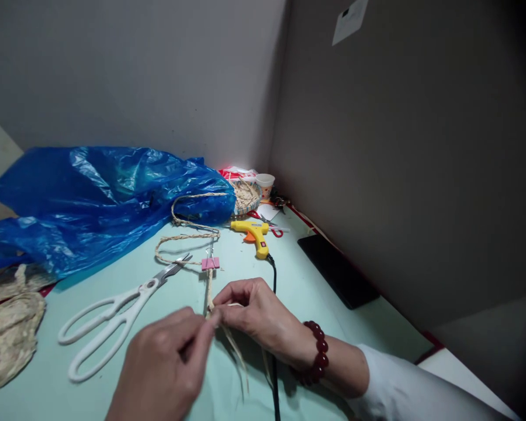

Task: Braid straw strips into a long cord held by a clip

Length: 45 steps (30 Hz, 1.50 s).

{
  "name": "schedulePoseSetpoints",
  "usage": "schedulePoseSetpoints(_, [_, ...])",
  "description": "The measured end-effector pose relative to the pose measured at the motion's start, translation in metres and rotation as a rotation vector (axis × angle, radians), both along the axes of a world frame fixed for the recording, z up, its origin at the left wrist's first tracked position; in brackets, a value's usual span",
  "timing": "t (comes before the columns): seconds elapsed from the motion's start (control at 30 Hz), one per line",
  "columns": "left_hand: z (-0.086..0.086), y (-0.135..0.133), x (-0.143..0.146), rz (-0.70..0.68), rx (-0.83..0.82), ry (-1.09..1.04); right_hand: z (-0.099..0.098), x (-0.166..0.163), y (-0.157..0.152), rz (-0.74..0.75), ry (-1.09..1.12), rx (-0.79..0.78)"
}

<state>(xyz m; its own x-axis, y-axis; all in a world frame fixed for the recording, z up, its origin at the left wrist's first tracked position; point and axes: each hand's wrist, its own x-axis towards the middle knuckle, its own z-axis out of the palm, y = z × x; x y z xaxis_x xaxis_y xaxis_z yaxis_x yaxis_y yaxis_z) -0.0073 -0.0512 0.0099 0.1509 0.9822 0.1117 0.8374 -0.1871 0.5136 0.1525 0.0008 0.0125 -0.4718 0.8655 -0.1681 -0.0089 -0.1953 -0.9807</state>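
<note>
A thin straw braid (pixel 210 286) runs toward me from a pink binder clip (pixel 210 264), which grips it on the tabletop. At the braid's near end my left hand (pixel 169 356) pinches the straw between thumb and forefinger. My right hand (pixel 256 318), with a dark red bead bracelet at the wrist, pinches the same spot from the right, fingertips touching the left thumb. Loose straw strands (pixel 236 354) hang below the fingers. Beyond the clip, the finished braid (pixel 188 237) winds back in curves. White-handled scissors (pixel 127 304) lie to the left, blades partly apart.
A yellow glue gun (pixel 256 234) lies ahead, its black cord (pixel 275 327) passing right of my hands. A blue plastic bag (pixel 114 199) fills the back left. Woven straw pieces (pixel 9 333) lie left, a black phone (pixel 337 272) right. A paper cup (pixel 265 182) and small basket (pixel 245 199) stand behind.
</note>
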Motion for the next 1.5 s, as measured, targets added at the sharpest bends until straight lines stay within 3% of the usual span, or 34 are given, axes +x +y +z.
schedulePoseSetpoints(0.07, [0.005,0.009,-0.004,0.149,-0.071,-0.203,0.002,0.0,-0.001,-0.008,-0.023,0.013])
schedulePoseSetpoints(0.2, [0.0,0.023,-0.01,0.048,-0.548,-0.686,0.001,0.001,-0.002,-0.001,-0.007,0.008])
schedulePoseSetpoints(0.27, [-0.004,0.027,-0.011,0.049,-0.634,-0.792,-0.001,0.001,-0.002,0.013,-0.037,0.053])
schedulePoseSetpoints(0.53, [-0.004,0.03,-0.013,0.053,-0.562,-0.685,0.0,0.006,-0.001,0.062,-0.279,0.278])
schedulePoseSetpoints(0.73, [-0.002,0.021,-0.011,0.078,-0.463,-0.449,0.004,0.008,-0.006,0.045,-0.463,0.579])
schedulePoseSetpoints(0.83, [0.001,0.016,-0.008,0.067,-0.349,-0.367,0.004,0.008,-0.007,0.038,-0.452,0.589])
schedulePoseSetpoints(0.93, [-0.003,0.014,-0.006,0.048,-0.321,-0.45,0.003,0.007,-0.007,0.045,-0.435,0.591])
schedulePoseSetpoints(1.17, [-0.015,0.018,-0.005,0.098,-0.567,-0.858,0.006,0.007,-0.006,0.067,-0.446,0.669])
schedulePoseSetpoints(1.37, [-0.007,0.019,-0.007,0.093,-0.541,-0.793,0.013,0.012,-0.006,0.065,-0.543,0.651])
schedulePoseSetpoints(1.5, [-0.007,0.018,-0.001,0.104,-0.451,-0.682,0.008,0.009,-0.015,0.023,-0.685,0.793])
